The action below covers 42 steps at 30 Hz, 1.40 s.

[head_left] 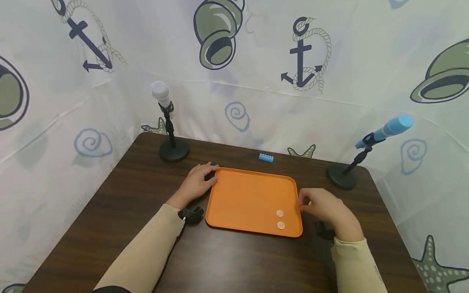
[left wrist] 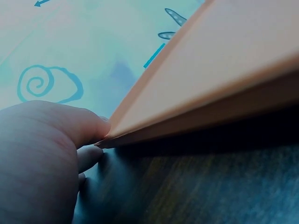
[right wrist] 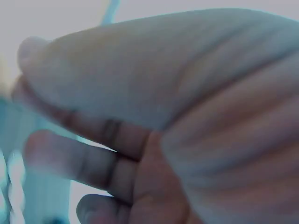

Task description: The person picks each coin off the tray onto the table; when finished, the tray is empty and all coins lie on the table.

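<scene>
An orange rectangular tray [head_left: 253, 199] lies between both hands. My left hand [head_left: 198, 182] is at its far left corner. In the left wrist view the thumb [left wrist: 88, 123] lies over the tray's rim [left wrist: 154, 128], with fingers tucked beneath. My right hand [head_left: 324, 205] is at the tray's right edge, thumb and index finger bent together at the rim. In the right wrist view the thumb [right wrist: 103, 74] meets the index fingertip, and the other fingers curl loosely. Two small pale pink patterned discs, an upper one [head_left: 280, 213] and a lower one [head_left: 281, 225], lie in the tray's near right part.
A white microphone [head_left: 161, 92] on a black stand [head_left: 174, 150] is at the back left. A blue microphone [head_left: 393, 126] on another stand [head_left: 341, 177] is at the back right. A small studded blue strip [head_left: 266, 157] lies behind the tray on the dark wooden table [head_left: 146, 191].
</scene>
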Each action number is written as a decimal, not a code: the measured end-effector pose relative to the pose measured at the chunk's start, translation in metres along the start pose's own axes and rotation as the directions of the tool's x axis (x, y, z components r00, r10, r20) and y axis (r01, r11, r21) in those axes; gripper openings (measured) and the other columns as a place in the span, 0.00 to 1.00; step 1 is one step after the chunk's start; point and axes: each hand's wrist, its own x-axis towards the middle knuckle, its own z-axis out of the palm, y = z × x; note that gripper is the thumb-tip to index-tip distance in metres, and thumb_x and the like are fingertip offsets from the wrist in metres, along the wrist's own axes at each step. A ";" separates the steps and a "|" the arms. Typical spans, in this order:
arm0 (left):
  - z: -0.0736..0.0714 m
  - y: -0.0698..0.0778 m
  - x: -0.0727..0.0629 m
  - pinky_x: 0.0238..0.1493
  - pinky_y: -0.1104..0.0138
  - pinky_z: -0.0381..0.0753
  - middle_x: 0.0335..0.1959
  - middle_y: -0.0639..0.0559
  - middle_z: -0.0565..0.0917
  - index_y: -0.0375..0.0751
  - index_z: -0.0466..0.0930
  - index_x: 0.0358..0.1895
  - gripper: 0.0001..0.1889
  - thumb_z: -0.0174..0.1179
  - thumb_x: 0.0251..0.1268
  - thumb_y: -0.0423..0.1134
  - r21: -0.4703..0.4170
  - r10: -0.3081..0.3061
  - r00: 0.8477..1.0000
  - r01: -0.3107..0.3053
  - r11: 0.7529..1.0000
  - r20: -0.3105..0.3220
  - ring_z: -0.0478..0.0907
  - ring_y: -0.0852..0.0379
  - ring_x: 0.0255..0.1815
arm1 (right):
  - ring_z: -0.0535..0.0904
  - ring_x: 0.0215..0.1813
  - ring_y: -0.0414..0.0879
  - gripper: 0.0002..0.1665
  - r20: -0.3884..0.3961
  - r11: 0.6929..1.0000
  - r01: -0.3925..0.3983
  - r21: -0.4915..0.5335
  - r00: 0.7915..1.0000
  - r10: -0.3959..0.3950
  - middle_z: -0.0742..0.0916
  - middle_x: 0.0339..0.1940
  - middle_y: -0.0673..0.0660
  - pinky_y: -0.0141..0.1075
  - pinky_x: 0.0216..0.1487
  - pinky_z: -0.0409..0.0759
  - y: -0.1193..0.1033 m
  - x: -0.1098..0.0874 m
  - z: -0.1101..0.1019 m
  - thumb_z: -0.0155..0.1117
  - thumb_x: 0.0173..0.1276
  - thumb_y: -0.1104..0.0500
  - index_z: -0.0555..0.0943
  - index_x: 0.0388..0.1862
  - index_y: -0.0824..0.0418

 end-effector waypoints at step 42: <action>0.000 0.004 0.002 0.93 0.43 0.44 0.82 0.51 0.75 0.50 0.76 0.79 0.26 0.62 0.83 0.46 0.004 -0.018 1.000 0.018 1.000 0.004 0.59 0.45 0.90 | 0.79 0.34 0.50 0.07 0.015 0.944 -0.318 0.090 0.948 0.318 0.83 0.33 0.58 0.40 0.33 0.78 0.109 -0.004 -0.012 0.65 0.78 0.61 0.81 0.41 0.65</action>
